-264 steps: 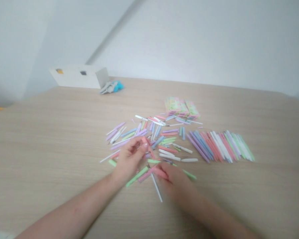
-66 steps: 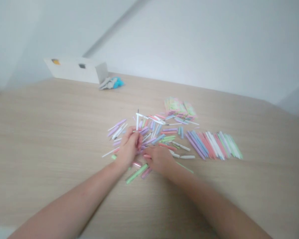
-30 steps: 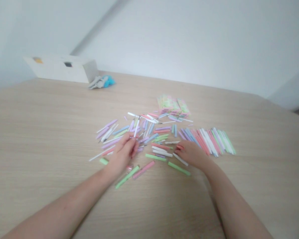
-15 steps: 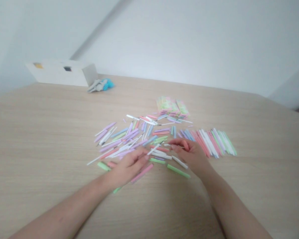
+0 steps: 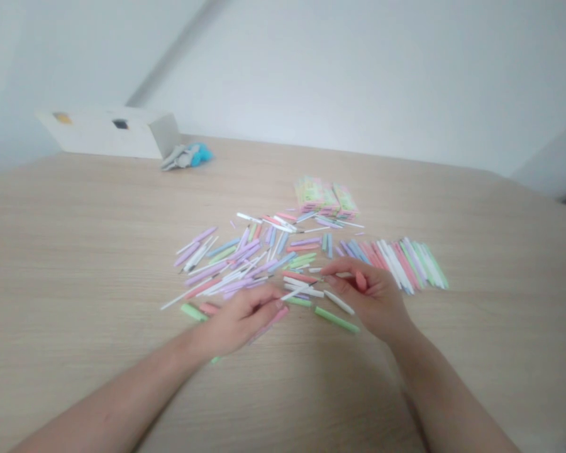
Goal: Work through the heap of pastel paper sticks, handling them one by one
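Observation:
My left hand (image 5: pixel 251 318) pinches a thin white pen refill (image 5: pixel 298 291) with a dark tip that points right. Across from it, my right hand (image 5: pixel 370 296) is closed, with a coral pen part (image 5: pixel 361 281) tucked among its curled fingers. Its thumb and index finger come together at the left; anything tiny between them is too blurred to make out. Beneath and between the hands lie white pen barrels (image 5: pixel 306 288), a coral barrel (image 5: pixel 302 277) and a green barrel (image 5: pixel 336 319). Part of a pink barrel (image 5: pixel 279 316) is covered by my left hand.
A loose pile of pastel pen parts (image 5: pixel 236 264) spreads left of centre. To the right, pens (image 5: pixel 408 267) lie in a neat row. Small patterned packs (image 5: pixel 325 196) are stacked behind. A white box (image 5: pixel 113 135) and a grey-and-blue crumpled item (image 5: pixel 188 155) stand at the back left.
The view has shifted slightly. My left hand has come down a little over the pink barrel, still with the refill; my right hand has moved slightly right and its coral part has turned.

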A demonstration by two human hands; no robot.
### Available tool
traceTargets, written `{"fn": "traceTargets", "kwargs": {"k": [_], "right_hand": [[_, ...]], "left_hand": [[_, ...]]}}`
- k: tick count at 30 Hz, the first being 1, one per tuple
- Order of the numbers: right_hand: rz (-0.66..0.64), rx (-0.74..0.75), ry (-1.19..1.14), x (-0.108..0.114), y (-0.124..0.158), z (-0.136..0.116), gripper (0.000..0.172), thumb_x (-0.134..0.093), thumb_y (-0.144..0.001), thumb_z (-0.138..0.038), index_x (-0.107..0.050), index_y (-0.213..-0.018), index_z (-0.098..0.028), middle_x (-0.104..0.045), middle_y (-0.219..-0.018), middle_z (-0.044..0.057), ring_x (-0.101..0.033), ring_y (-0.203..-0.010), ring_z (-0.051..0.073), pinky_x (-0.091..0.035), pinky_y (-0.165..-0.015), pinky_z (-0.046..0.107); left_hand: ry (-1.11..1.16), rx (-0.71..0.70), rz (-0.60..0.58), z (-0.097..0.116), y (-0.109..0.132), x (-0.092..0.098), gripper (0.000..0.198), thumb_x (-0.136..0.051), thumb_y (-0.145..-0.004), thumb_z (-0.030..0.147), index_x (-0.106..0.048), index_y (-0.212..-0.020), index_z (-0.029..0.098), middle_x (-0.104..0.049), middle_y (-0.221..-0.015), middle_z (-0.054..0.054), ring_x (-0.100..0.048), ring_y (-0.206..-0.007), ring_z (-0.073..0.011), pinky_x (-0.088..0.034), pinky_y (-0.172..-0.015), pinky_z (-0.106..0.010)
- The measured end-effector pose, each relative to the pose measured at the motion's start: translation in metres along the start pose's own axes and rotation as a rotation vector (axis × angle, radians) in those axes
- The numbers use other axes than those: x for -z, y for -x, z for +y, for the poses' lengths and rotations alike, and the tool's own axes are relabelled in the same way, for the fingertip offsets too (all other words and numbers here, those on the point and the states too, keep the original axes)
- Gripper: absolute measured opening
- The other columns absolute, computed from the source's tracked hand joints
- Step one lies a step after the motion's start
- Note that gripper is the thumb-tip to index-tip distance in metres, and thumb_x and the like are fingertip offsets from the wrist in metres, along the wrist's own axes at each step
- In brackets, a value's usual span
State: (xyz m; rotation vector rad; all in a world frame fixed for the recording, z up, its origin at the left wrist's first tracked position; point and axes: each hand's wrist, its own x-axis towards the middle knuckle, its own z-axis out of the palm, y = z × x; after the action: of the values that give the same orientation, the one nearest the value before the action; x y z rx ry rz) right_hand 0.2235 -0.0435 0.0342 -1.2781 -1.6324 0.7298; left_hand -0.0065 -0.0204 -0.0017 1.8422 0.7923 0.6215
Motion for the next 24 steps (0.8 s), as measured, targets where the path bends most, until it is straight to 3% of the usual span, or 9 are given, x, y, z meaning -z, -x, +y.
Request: {"fn": "traceTargets", "kwargs": {"k": [4, 11, 16, 24], "right_hand": [[-0.014, 0.054, 0.051, -0.0013, 0.0002, 0.0013, 0.011, -0.062, -0.081, -0.026, -0.07, -0.087, -0.022, -0.069, -0.086, 0.003, -0.063, -0.077, 0.016, -0.048, -0.066, 0.026], [-0.108, 0.091, 0.09, -0.003, 0.0, -0.0009, 0.011, -0.059, -0.082, -0.021, -0.069, -0.088, -0.021, -0.069, -0.084, 0.002, -0.062, -0.079, 0.016, -0.048, -0.072, 0.028], [-0.182, 0.03, 0.046, -0.0053, 0.0005, 0.0035, 0.011, -0.06, -0.082, -0.025, -0.069, -0.088, -0.02, -0.068, -0.079, 0.002, -0.061, -0.073, 0.015, -0.046, -0.066, 0.025], [-0.197, -0.092, 0.053, -0.0092, 0.0003, 0.006, 0.014, -0.063, -0.079, -0.03, -0.072, -0.082, -0.02, -0.068, -0.07, 0.002, -0.061, -0.065, 0.017, -0.046, -0.059, 0.026]], "left_hand": [[0.003, -0.014, 0.0, -0.0011, 0.0004, -0.0001, 0.025, -0.043, -0.092, 0.034, -0.057, -0.081, 0.017, -0.045, -0.065, 0.002, -0.04, -0.058, -0.0101, -0.032, -0.052, -0.02], [-0.021, -0.05, -0.003, -0.0029, -0.0004, -0.0002, 0.024, -0.042, -0.092, 0.032, -0.058, -0.082, 0.017, -0.049, -0.067, 0.001, -0.042, -0.06, -0.0108, -0.034, -0.054, -0.02], [-0.054, -0.049, -0.023, -0.0042, 0.0003, -0.001, 0.023, -0.041, -0.093, 0.031, -0.057, -0.082, 0.017, -0.049, -0.07, 0.001, -0.045, -0.065, -0.0122, -0.036, -0.059, -0.021], [-0.158, -0.085, -0.039, -0.0058, 0.0008, -0.0006, 0.026, -0.036, -0.094, 0.032, -0.058, -0.09, 0.018, -0.054, -0.075, -0.002, -0.05, -0.07, -0.0148, -0.039, -0.062, -0.023]]}}
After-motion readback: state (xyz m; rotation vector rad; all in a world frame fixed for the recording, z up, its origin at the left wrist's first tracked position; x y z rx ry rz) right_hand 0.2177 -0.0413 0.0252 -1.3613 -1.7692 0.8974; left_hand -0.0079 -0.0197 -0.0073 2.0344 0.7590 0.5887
